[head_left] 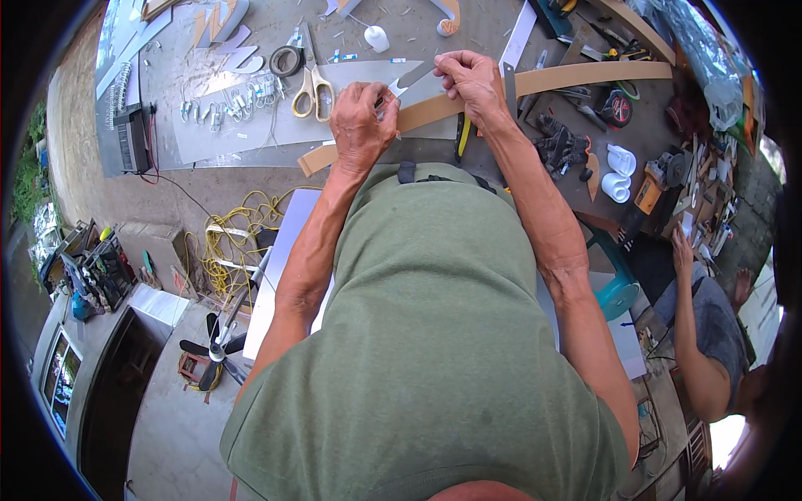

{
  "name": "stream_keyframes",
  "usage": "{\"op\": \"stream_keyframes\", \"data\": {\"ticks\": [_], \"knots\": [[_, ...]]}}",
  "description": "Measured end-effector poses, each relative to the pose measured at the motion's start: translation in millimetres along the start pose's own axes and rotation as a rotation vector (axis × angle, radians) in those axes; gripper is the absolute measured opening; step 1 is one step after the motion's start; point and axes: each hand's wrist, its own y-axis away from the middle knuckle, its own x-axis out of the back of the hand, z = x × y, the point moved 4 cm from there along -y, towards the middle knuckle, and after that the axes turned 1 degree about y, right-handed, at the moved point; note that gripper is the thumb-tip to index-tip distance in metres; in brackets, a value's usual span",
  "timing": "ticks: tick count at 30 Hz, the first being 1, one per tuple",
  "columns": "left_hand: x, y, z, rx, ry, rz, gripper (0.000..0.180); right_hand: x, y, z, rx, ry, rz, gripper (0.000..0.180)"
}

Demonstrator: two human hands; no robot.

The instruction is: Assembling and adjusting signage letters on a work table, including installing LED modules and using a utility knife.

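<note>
My left hand (pixel 364 125) is closed, its fingers curled round a small white piece (pixel 398 88) whose tip sticks out on the right; its kind is unclear. My right hand (pixel 473 86) is pinched, thumb against fingertips, and what it may hold is too small to tell. Beneath both hands runs a long curved brown strip (pixel 585 77), along the near side of the worktable. Just left of my left hand lie scissors (pixel 314 93) with cream handles, beside a roll of dark tape (pixel 286 61). A yellow-and-black tool (pixel 463 136) shows beneath the strip between my forearms.
Several clear-and-white small parts (pixel 230 103) lie left on the grey table (pixel 493 21). A small white bottle (pixel 376 37) stands at the far side. Rightward are a tape measure (pixel 616 109), gloves (pixel 561 145) and an orange power tool (pixel 648 196). Another person's arm (pixel 690 317) reaches in at right.
</note>
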Motion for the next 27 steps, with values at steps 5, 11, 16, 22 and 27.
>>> {"op": "stream_keyframes", "data": {"ticks": [5,11,16,22,27], "knots": [[5.0,-3.6,12.9,0.067,0.078,-0.036,0.023,-6.0,10.0,-1.8,0.021,0.092,-0.064,0.019],[10.8,-8.1,21.3,0.094,0.165,-0.03,0.022,-7.3,37.8,-20.2,0.241,0.246,0.03,0.028],[12.6,-10.3,27.4,0.083,0.23,-0.006,0.023,-9.8,58.7,-30.5,0.554,0.457,0.1,0.029],[14.2,-12.2,36.8,0.078,0.276,0.012,0.023,-15.8,74.9,-34.9,0.683,0.542,-0.044,0.03],[12.8,-11.8,40.8,0.028,0.285,0.022,0.022,-10.8,74.9,-34.6,0.652,0.573,0.012,0.031]]}}
